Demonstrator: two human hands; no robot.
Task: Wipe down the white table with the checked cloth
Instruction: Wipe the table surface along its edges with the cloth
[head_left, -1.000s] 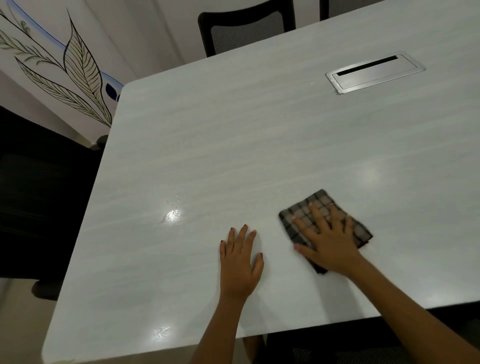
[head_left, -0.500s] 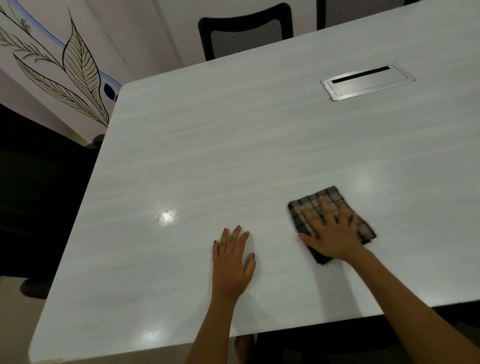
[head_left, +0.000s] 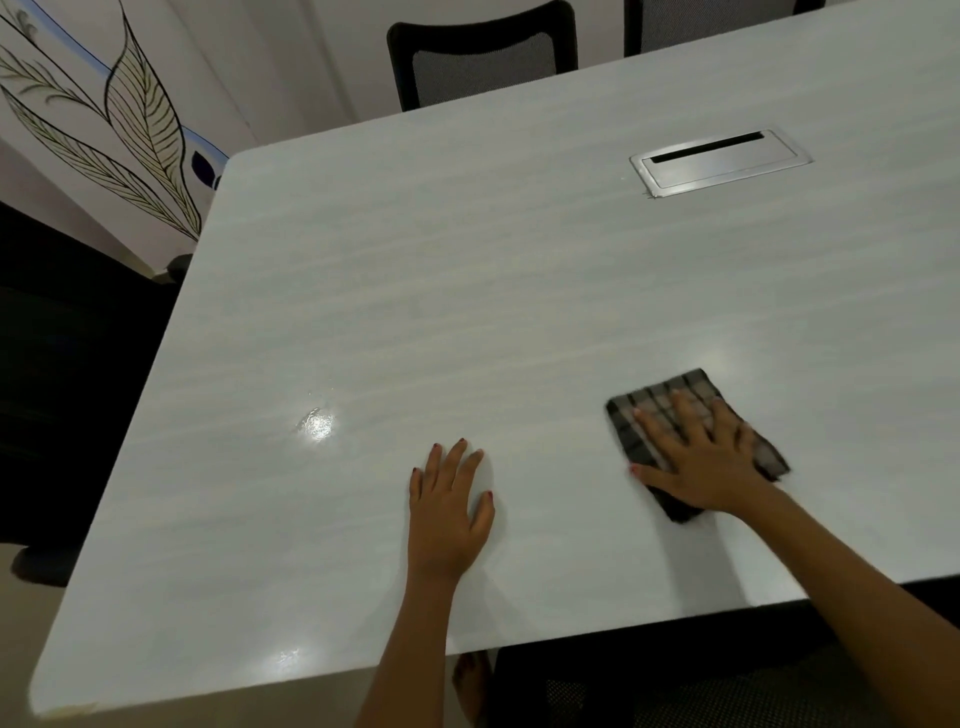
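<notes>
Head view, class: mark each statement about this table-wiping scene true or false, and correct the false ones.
1. The right hand presses flat on the checked cloth. True.
2. The left hand holds a spray bottle. False: it rests flat on the white table and holds nothing.
3. A metal cable hatch is set into the table's far right part. True.
4. The cloth lies to the left of the left hand. False: it lies to its right.
5. A black chair stands at the table's far edge. True.
</notes>
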